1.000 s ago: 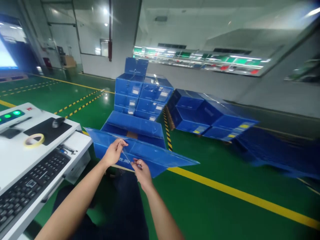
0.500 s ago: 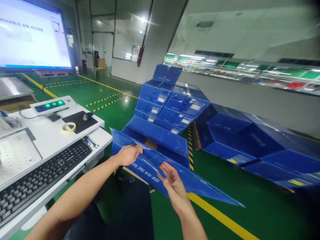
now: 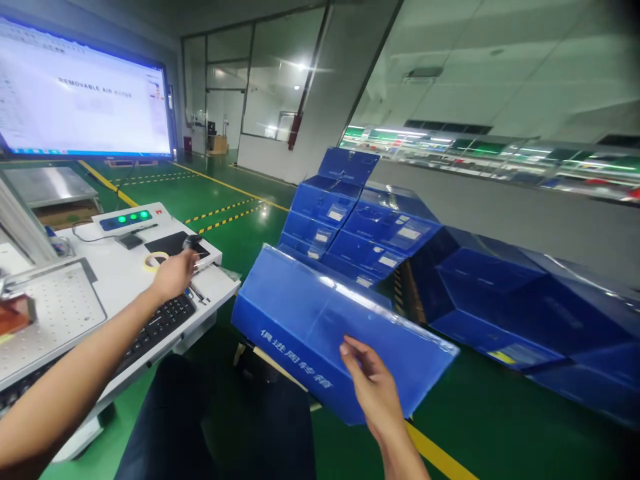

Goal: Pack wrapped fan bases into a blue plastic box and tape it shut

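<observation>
My left hand is over the white desk, its fingers closed. A thin bit of something shows at the fingertips, too small to make out. The computer mouse lies just beyond it on a black mouse pad, and a roll of yellow tape is beside the hand. In front of me a blue corrugated-plastic box with white lettering has its flap lying over the opening. My right hand is at that flap, thumb and fingers loosely curved and apart, holding nothing; contact with the flap is unclear.
A black keyboard lies along the desk's near side. A perforated plate is at left, and a large screen stands behind. Stacks of blue boxes fill the area beyond my box and to the right.
My left hand has left the box flap and moved left over the desk, near the mouse. The flap has folded down over the box opening. My right hand stays near the flap.
</observation>
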`<state>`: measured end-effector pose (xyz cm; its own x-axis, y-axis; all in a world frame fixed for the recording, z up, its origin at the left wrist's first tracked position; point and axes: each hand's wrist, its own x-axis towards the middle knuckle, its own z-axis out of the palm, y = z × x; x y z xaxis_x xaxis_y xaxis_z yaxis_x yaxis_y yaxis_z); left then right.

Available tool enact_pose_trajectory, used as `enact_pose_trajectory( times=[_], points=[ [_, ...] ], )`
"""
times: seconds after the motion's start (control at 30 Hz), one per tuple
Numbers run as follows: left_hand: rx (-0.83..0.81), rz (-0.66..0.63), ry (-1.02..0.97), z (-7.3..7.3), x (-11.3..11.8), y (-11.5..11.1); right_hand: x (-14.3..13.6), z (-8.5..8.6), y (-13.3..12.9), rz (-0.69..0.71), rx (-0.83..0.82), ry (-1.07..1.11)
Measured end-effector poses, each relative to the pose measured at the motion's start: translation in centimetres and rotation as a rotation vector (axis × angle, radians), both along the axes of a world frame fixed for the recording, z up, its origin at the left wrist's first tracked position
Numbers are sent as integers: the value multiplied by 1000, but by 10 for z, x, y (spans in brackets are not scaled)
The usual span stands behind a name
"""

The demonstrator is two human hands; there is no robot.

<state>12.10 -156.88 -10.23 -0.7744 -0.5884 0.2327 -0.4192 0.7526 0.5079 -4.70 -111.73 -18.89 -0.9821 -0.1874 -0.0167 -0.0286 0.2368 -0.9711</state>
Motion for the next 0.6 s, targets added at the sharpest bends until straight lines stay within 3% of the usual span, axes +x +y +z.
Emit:
enact_pose_trajectory(
  times=[0.1, 0.2, 0.27, 0.37, 0.5, 0.6],
  points=[
    [204, -36, 109, -22, 57, 18, -2, 14, -23, 105, 27, 43],
    [424, -62, 174, -64, 91, 74, 23, 12, -54, 272, 23, -14],
    [540, -74, 192, -94, 98, 117, 55, -3, -74, 453, -13, -111],
    [716, -123, 211, -133, 94, 170, 111, -39, -91, 727, -100, -276],
    [855, -189, 232, -166, 87, 207, 154, -84, -84, 688, -157, -392],
    [1014, -251, 222, -173, 86, 215, 160, -96, -68, 596, -214, -434]
  ],
)
